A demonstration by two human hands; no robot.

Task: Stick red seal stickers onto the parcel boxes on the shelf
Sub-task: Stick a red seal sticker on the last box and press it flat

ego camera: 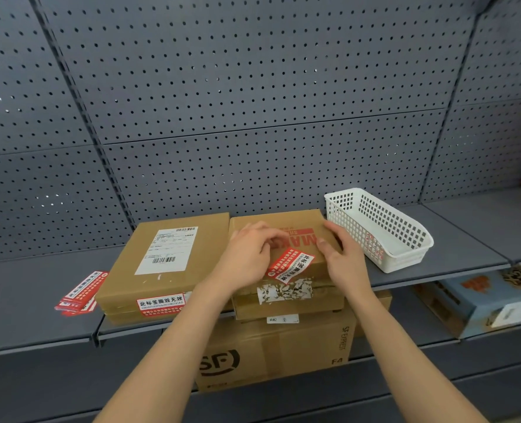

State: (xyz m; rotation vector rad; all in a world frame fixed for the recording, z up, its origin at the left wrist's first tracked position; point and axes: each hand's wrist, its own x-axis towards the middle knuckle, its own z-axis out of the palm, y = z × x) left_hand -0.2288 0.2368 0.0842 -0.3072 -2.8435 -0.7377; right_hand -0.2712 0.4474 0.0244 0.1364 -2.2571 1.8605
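Two flat brown parcel boxes lie side by side on the grey shelf (pixel 33 300). The left box (pixel 164 261) has a white shipping label on top and a red seal sticker (pixel 161 303) on its front edge. The right box (pixel 286 224) has red print on its lid. A red seal sticker (pixel 292 265) lies tilted on that lid, at the front edge. My left hand (pixel 247 254) is curled over this sticker's left end. My right hand (pixel 341 257) has its thumb on the lid by the sticker's right corner, with the fingers down the box's right side.
A pile of red seal stickers (pixel 79 293) lies on the shelf left of the boxes. A white plastic basket (pixel 405 236) stands to the right. Below are a large SF carton (pixel 271 355) and a blue box (pixel 479 303). Grey pegboard (pixel 253 102) backs the shelf.
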